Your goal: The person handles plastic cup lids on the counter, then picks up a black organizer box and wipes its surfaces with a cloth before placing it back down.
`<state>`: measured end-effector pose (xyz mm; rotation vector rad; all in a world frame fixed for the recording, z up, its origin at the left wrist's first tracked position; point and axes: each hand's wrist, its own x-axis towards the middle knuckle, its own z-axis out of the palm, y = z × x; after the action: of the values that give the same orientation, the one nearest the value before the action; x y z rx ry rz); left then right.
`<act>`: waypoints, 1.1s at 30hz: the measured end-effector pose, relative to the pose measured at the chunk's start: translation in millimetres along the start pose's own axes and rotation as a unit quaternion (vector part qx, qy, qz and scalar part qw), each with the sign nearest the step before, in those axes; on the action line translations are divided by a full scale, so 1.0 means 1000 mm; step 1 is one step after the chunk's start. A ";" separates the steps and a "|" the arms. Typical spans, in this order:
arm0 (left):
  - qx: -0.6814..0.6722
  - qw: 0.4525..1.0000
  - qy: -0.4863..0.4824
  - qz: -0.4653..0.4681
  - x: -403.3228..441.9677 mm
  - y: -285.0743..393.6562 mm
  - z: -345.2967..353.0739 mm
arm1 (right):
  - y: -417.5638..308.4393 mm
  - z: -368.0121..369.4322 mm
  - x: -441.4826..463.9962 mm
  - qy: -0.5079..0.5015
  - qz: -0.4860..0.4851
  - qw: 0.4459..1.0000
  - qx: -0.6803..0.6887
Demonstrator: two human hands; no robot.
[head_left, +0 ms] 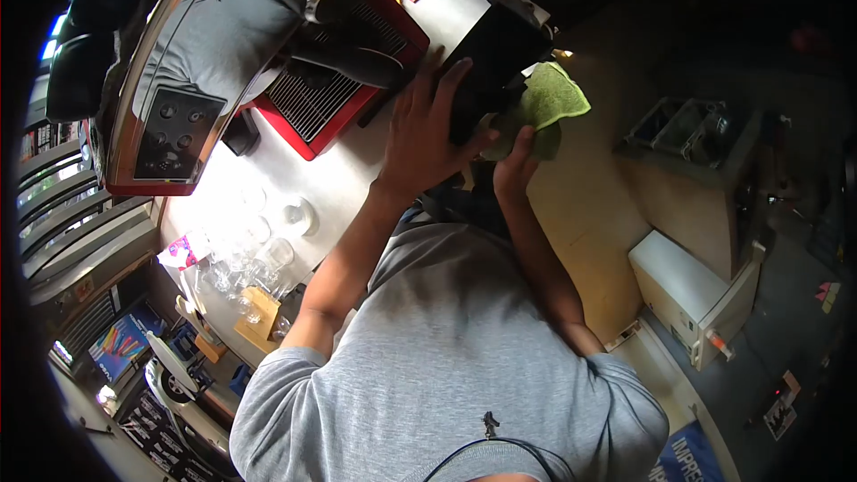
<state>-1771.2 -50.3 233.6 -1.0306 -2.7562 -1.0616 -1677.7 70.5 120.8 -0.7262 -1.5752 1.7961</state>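
My left hand (421, 129) lies with fingers spread against the side of a dark, boxy black appliance (504, 49), whose exact kind is too dark to make out. Close beside it, my right hand (516, 163) pinches a green cloth (555, 96), thumb uppermost. Part of the cloth is in shadow near the black appliance, and whether it touches the surface there is unclear. Left of my left hand stands a red and chrome espresso machine (152, 125) with a slatted drip tray (323, 89). A black portafilter handle (357, 64) sticks out over the tray towards my fingers.
Several clear glasses (278, 253) stand on the sunlit white counter (335, 192) at left, near a wooden block (259, 314). To the right are a cabinet with a glass-sided container (687, 129) on top and a white box-shaped appliance (683, 281). Brown floor (580, 241) shows between.
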 end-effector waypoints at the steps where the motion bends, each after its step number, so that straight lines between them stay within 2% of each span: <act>1: 0.013 1.000 0.003 0.002 0.007 0.005 -0.001 | 0.008 -0.005 0.001 -0.041 -0.034 0.999 -0.005; 4: 0.017 1.000 0.002 0.009 0.026 0.009 0.009 | 0.022 -0.015 -0.002 -0.125 -0.124 0.983 -0.056; 6: -0.028 1.000 0.000 0.014 0.043 0.004 0.023 | 0.023 -0.011 -0.006 -0.133 -0.171 0.966 -0.138; 9: 0.031 0.998 0.021 0.049 0.050 0.003 0.034 | 0.024 -0.005 -0.009 -0.143 -0.232 0.925 -0.263; 12: 0.076 0.995 0.008 0.066 0.047 -0.003 0.035 | 0.081 -0.010 -0.020 -0.116 -0.181 0.948 -0.234; 15: 0.069 0.996 0.000 0.058 0.048 -0.005 0.037 | 0.122 -0.001 -0.027 -0.121 -0.040 0.986 -0.112; 21: 0.060 0.993 0.017 0.098 0.050 -0.010 0.041 | 0.023 0.021 -0.009 -0.093 -0.150 0.971 -0.159; 23: 0.068 0.995 0.002 0.074 0.049 -0.005 0.040 | 0.075 0.014 -0.015 -0.101 -0.081 0.976 -0.176; 27: 0.077 0.995 -0.013 0.067 0.048 0.001 0.039 | 0.092 0.000 -0.010 -0.110 0.041 0.983 -0.139; 30: 0.087 0.994 -0.025 0.067 0.048 0.000 0.039 | 0.097 0.021 -0.028 -0.045 -0.033 0.976 -0.211; 32: 0.080 0.993 -0.026 0.080 0.053 -0.001 0.039 | 0.065 0.022 -0.018 -0.051 -0.100 0.973 -0.200; 33: 0.077 0.993 -0.029 0.083 0.050 -0.001 0.039 | 0.067 0.022 -0.022 -0.053 -0.101 0.967 -0.227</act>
<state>-1803.1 1.4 215.1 -1.2590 -2.6878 -0.7953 -1686.9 34.6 56.7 -0.6488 -2.0860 1.3561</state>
